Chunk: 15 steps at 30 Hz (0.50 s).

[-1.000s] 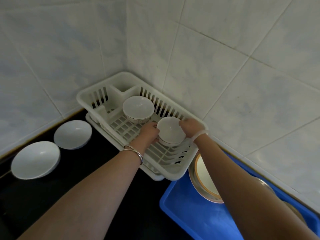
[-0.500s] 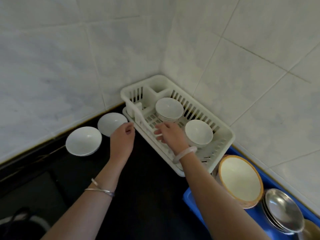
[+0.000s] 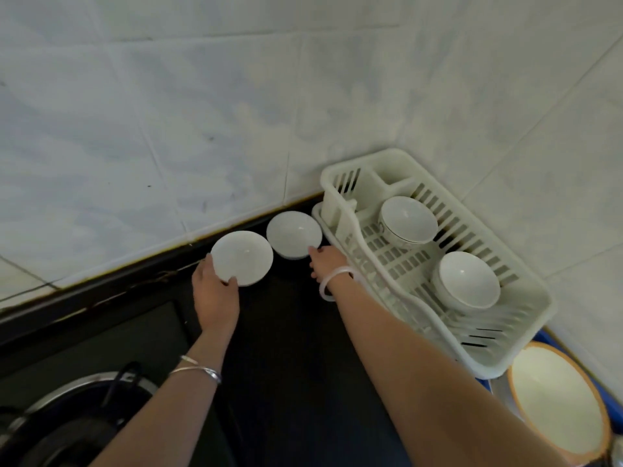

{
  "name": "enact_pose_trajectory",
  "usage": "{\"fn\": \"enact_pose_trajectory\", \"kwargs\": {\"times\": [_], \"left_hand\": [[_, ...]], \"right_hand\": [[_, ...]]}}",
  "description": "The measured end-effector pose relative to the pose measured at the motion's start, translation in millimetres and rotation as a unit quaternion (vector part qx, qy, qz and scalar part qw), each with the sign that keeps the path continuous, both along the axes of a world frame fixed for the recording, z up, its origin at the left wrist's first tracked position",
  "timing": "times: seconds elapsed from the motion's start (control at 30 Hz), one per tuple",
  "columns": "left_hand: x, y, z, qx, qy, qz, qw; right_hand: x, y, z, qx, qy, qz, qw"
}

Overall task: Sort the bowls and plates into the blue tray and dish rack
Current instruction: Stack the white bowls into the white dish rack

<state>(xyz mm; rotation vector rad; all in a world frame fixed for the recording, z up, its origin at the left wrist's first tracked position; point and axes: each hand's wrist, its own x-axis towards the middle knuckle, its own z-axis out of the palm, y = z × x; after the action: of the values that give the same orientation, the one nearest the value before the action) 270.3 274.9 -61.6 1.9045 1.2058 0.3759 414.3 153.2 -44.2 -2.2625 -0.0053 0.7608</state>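
My left hand (image 3: pixel 215 298) grips the left bowl (image 3: pixel 242 257) with curled fingers on the desk (image 3: pixel 296 332); my right hand (image 3: pixel 326 262) touches the right bowl (image 3: pixel 293 234), and I cannot tell its fingers' state.

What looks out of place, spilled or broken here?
Nothing stands out. The far rack bowl and near rack bowl sit upright in the dish rack. The left hand grips the left counter bowl; the right hand touches the right counter bowl. No spills or chips show.
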Motion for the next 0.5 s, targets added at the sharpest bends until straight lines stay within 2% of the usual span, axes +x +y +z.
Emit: {"fn": "enact_pose_trajectory", "kwargs": {"times": [0.1,0.23,0.33,0.5], "left_hand": [[3.3,8.5,-7.8,-0.143,-0.057,0.055,0.987],[1.5,8.6,-12.4,-0.306,-0.172,0.112,0.930],[1.4,11.8,-13.2,-0.354,-0.202,0.123,0.905],[-0.4,17.4,-14.6,-0.385,-0.212,0.126,0.889]], "right_hand": [[4.7,9.9,-8.1,0.016,0.025,-0.040,0.999],[7.8,13.7,-11.2,0.103,0.073,-0.134,0.983],[10.4,8.1,-7.5,0.135,0.065,-0.169,0.974],[5.8,2.5,11.9,0.200,0.052,-0.166,0.964]]}}
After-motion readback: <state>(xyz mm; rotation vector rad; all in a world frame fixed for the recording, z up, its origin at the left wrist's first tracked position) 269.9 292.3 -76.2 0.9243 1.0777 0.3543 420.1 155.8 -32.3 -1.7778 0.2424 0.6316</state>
